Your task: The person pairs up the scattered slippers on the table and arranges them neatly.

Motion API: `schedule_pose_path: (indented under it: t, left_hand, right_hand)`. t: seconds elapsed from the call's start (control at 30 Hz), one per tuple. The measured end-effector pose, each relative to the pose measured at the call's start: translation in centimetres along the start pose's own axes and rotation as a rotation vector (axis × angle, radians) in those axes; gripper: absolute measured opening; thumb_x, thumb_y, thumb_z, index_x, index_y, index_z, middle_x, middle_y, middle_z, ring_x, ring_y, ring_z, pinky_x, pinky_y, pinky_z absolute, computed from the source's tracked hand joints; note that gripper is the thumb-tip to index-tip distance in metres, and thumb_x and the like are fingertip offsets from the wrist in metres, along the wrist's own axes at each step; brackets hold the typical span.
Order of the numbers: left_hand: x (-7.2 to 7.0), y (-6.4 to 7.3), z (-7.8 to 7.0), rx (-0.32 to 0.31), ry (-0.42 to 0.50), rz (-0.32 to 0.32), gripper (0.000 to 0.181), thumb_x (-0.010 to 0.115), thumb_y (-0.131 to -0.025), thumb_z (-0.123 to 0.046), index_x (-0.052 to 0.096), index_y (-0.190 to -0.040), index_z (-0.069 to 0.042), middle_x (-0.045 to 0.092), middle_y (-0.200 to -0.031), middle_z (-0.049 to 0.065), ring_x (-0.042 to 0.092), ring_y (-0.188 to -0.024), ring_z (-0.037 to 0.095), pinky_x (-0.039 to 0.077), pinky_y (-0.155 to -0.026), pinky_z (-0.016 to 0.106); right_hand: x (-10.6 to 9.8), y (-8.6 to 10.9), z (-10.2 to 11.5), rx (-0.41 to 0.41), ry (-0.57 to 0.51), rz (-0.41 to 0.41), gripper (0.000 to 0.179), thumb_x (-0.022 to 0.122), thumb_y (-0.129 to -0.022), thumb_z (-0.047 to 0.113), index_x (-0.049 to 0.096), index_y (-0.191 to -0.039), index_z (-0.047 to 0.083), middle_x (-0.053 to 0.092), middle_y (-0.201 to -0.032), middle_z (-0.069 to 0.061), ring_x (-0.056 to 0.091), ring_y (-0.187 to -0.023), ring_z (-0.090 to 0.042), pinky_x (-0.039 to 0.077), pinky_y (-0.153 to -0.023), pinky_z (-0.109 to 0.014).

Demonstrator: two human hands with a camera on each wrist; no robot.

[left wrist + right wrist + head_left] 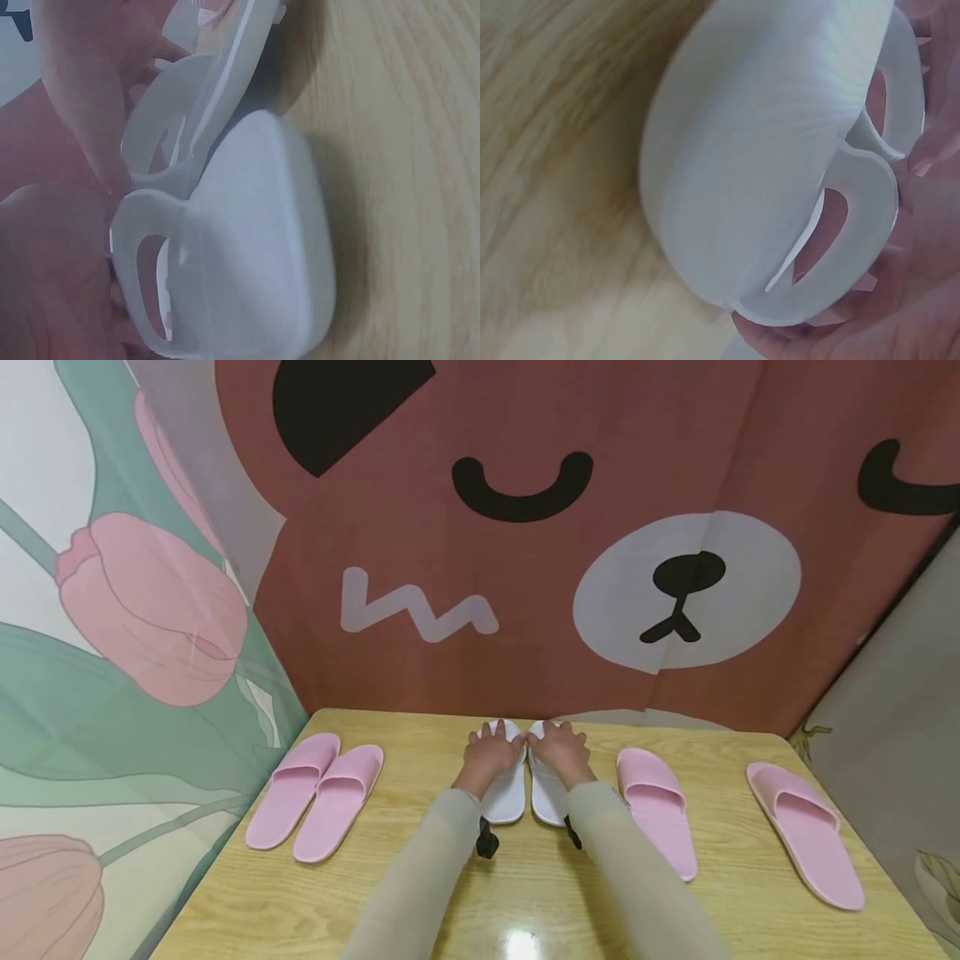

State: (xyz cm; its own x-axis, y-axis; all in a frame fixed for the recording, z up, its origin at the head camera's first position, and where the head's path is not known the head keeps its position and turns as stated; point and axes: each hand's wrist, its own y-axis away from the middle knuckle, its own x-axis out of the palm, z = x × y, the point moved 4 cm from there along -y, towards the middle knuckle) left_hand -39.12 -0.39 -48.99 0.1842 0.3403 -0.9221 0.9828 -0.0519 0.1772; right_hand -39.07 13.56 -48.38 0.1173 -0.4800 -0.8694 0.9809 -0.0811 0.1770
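Two white slippers stand side by side on the wooden table, toes toward the back. My left hand (491,753) grips the left white slipper (507,797) over its toe strap. My right hand (561,749) holds the right white slipper (548,797) the same way, with its thumb near the left thumb. The left wrist view shows the left slipper's white sole (262,247) and open strap close up. From the right wrist, the right slipper's sole (757,150) fills the middle, with fingers (769,337) around the strap's outer side. Both hands hide part of the straps.
A pair of pink slippers (337,802) lies at the left of the table (420,835). One pink slipper (663,827) lies just right of my right hand, and another pink slipper (813,843) farther right. A bear-print cloth (525,560) hangs behind the table's far edge.
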Motion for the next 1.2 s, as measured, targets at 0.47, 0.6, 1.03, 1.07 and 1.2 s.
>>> schedule_pose_path:
  t: [0.47,0.6,1.03,1.07,1.2]
  left_hand:
    - [-1.0,0.2,1.2,0.029,0.033,-0.025,0.070,0.024,-0.107,-0.054,0.027,-0.161,-0.009,0.026,-0.164,0.020,0.024,-0.148,0.045,0.030,-0.114,0.060]
    - [-1.7,0.2,1.6,0.039,0.020,-0.040,0.069,0.026,-0.107,-0.053,0.028,-0.160,-0.010,0.026,-0.164,0.019,0.026,-0.147,0.044,0.031,-0.113,0.059]
    - [-3.8,1.5,2.6,0.092,-0.027,-0.069,0.070,0.034,-0.105,-0.055,0.029,-0.160,-0.011,0.025,-0.165,0.016,0.024,-0.149,0.042,0.030,-0.115,0.058]
    - [-3.9,1.6,2.7,0.099,-0.027,-0.079,0.070,0.035,-0.105,-0.054,0.030,-0.160,-0.011,0.026,-0.165,0.016,0.025,-0.148,0.042,0.031,-0.114,0.058]
    - [-4.1,1.8,3.5,0.110,-0.028,-0.111,0.070,0.039,-0.105,-0.054,0.033,-0.159,-0.011,0.028,-0.164,0.016,0.026,-0.148,0.042,0.032,-0.113,0.059]
  right_hand:
    - [-1.0,0.2,-0.8,-0.015,0.042,0.023,0.070,0.038,-0.104,0.055,0.039,-0.155,0.007,0.031,-0.157,-0.028,0.032,-0.137,-0.059,0.034,-0.107,-0.069]
    - [-1.5,0.1,-0.8,-0.025,0.066,-0.006,0.069,0.039,-0.104,0.055,0.040,-0.154,0.007,0.034,-0.155,-0.029,0.038,-0.134,-0.057,0.036,-0.105,-0.068]
    - [-4.2,1.4,-0.8,-0.055,0.102,-0.047,0.065,0.047,-0.103,0.050,0.044,-0.152,0.007,0.035,-0.155,-0.026,0.035,-0.135,-0.057,0.031,-0.107,-0.069]
    - [-4.3,1.5,-0.9,-0.054,0.108,-0.046,0.066,0.047,-0.103,0.051,0.042,-0.152,0.007,0.035,-0.155,-0.027,0.035,-0.135,-0.057,0.031,-0.108,-0.068]
    - [-4.7,1.7,-1.4,-0.057,0.106,-0.048,0.067,0.048,-0.103,0.050,0.040,-0.153,0.005,0.033,-0.155,-0.028,0.034,-0.136,-0.057,0.029,-0.108,-0.070]
